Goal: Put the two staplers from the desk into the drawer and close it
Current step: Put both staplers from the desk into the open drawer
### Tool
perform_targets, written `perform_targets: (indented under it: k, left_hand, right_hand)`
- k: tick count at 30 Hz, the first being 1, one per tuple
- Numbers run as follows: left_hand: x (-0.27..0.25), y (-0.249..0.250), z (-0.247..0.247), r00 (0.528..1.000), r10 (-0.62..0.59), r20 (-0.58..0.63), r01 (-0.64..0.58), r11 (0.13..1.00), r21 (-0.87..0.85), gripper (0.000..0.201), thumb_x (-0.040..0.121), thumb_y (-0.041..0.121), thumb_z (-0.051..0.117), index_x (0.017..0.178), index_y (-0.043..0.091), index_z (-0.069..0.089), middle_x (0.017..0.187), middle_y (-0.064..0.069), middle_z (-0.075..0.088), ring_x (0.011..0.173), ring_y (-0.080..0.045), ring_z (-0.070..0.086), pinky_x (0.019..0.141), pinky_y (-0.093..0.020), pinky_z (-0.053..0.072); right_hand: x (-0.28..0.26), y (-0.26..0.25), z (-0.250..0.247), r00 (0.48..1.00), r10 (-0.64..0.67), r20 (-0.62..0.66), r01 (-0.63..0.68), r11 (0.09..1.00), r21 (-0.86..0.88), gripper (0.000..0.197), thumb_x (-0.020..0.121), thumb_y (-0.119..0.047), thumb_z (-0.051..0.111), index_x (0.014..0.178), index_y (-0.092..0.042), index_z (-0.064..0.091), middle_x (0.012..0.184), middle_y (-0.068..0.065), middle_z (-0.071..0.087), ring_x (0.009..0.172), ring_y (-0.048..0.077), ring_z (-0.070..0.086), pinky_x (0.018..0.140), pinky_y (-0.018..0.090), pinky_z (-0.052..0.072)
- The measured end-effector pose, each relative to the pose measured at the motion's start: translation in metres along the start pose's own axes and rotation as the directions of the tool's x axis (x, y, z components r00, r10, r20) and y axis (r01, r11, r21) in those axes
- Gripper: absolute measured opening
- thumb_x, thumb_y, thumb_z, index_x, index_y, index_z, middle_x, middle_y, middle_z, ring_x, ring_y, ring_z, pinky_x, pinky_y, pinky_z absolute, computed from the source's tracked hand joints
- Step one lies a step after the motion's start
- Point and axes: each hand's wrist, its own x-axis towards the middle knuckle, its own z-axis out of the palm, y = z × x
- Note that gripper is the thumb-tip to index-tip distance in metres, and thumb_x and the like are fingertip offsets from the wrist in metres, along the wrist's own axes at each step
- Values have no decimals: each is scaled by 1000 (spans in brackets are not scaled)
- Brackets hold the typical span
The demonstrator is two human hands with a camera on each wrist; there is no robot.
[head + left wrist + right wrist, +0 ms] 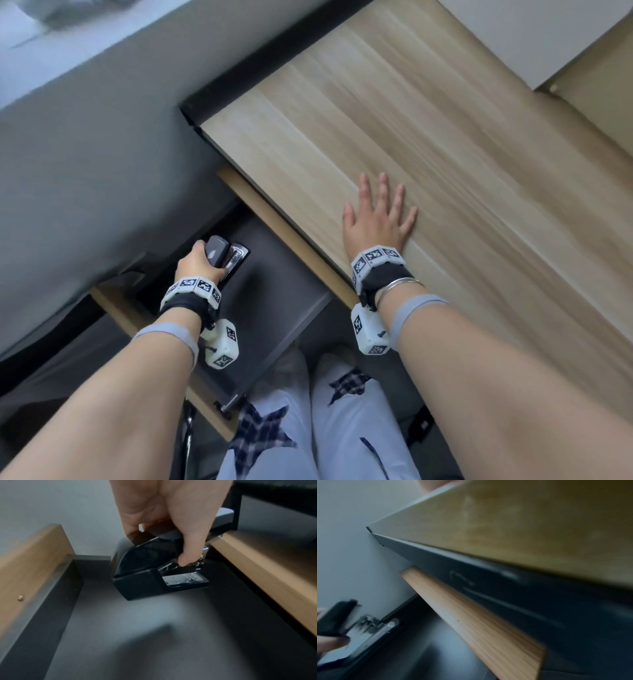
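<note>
Drawer [274,291] stands open under the table [394,137] in the head view. Inside it, the left hand [195,262] holds a black stapler [219,253]. The right hand [376,216] lies flat on the table, fingers spread.

Left wrist view: fingers [190,545] curl round the stapler [150,577], low over the drawer floor [137,635].

Right wrist view: the blurry stapler [335,619] is left of the drawer's wooden front [479,622].
</note>
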Motion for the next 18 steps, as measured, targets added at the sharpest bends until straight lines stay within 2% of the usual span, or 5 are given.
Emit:
perform_targets:
  k: [3,6,15,18]
  left_hand:
    - [16,-1,15,999,-27,31,27,1000,7,43,72,12,68,111,8,50,108,-20,65,100,-36,63,84,-38,50]
    - [31,-3,25,998,-52,41,51,998,26,36,73,14,68,103,8,49,105,-22,65,98,-39,63,82,-41,50]
    - [63,-8,50,996,-57,69,49,992,113,47,76,9,67,118,4,47,115,-26,62,108,-42,60,86,-43,50]
    - [68,-9,56,996,-41,83,31,993,118,48,75,13,68,117,6,47,114,-25,63,106,-41,61,86,-44,52]
  right_hand:
    - [0,1,3,1000,4,-30,-4,1000,-3,61,96,-48,27,151,-38,5,164,-6,1,151,26,1,118,56,2]
    - [-1,1,5,999,4,-49,-4,1000,-5,61,95,-48,28,151,-39,6,163,-7,2,151,25,2,118,54,2]
    - [-1,2,6,998,5,-69,-6,1000,-4,61,95,-50,29,151,-41,8,163,-7,5,151,26,4,118,54,4]
    - [-1,2,7,997,1,-74,-1,1000,-8,61,95,-51,28,151,-40,7,163,-7,5,151,26,4,119,54,4]
